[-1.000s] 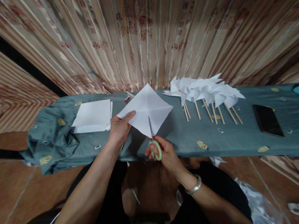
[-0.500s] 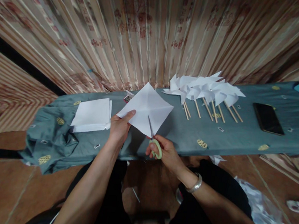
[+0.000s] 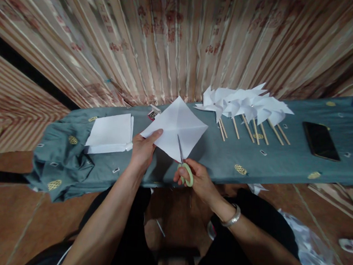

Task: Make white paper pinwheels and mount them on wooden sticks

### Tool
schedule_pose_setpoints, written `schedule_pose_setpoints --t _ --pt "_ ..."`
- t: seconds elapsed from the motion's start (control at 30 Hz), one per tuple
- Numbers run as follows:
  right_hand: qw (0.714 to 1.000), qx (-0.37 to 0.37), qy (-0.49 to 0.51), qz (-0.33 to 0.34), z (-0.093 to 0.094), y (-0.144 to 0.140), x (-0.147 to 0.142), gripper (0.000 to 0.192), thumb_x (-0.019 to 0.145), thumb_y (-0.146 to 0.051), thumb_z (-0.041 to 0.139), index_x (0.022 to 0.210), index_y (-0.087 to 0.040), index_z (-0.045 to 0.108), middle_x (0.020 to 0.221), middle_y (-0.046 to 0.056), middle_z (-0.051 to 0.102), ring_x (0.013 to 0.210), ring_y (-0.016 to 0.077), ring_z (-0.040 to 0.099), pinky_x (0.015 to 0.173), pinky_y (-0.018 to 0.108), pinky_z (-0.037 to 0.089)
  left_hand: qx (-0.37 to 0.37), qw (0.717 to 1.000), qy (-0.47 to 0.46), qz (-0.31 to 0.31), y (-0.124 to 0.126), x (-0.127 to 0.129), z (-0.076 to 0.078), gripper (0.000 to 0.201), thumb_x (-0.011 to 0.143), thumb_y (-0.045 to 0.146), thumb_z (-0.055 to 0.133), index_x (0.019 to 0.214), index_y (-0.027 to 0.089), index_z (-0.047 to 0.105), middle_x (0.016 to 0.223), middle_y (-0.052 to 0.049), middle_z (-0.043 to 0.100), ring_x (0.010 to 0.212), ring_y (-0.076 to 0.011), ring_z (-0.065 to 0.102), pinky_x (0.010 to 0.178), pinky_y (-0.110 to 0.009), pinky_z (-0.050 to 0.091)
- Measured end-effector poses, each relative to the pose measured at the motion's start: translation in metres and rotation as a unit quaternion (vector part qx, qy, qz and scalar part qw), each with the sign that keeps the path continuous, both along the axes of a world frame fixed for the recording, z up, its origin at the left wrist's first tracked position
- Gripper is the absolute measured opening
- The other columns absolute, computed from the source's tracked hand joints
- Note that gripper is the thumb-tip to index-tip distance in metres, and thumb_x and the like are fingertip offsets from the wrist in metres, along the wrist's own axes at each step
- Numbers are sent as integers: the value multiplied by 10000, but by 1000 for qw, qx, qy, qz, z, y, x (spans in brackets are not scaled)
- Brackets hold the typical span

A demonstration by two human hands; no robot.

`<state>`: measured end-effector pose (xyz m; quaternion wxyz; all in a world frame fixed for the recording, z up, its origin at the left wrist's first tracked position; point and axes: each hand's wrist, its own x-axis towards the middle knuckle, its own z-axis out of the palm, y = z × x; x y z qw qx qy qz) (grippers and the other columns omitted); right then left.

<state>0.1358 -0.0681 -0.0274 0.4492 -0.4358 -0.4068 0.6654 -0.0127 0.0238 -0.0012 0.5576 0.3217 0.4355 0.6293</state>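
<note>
A square sheet of white paper with crossing creases is held up above the table, one corner pointing away from me. My left hand pinches its left corner, thumb on top. In my right hand are scissors with pale green handles, my fingers wrapped round them. Their blades lie over the paper's near corner, pointing toward its middle. Behind the left part of the sheet a small open box of tiny items shows in part.
A stack of white paper lies left on the green cloth. Several white paper pinwheels on wooden sticks lie at the back right, with a dark phone beyond. A patterned curtain hangs behind; a plastic bag is on the floor.
The whole view has shifted slightly, moving things a little to the right. Both hands keep their hold on the paper and the scissors, with the blades still at the near corner.
</note>
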Motion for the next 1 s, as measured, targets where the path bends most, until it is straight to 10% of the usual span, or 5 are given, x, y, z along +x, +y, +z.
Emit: schedule_pose_setpoints --t 1.0 --pt "1000 14 -5 1 4 0 -2 417 720 -575 739 765 -209 543 577 -30 654 485 87 530 465 214 388 1 1000 -11 4 0 0 0 378 473 252 907 790 120 749 811 -87 773 880 -256 730 862 -366 561"
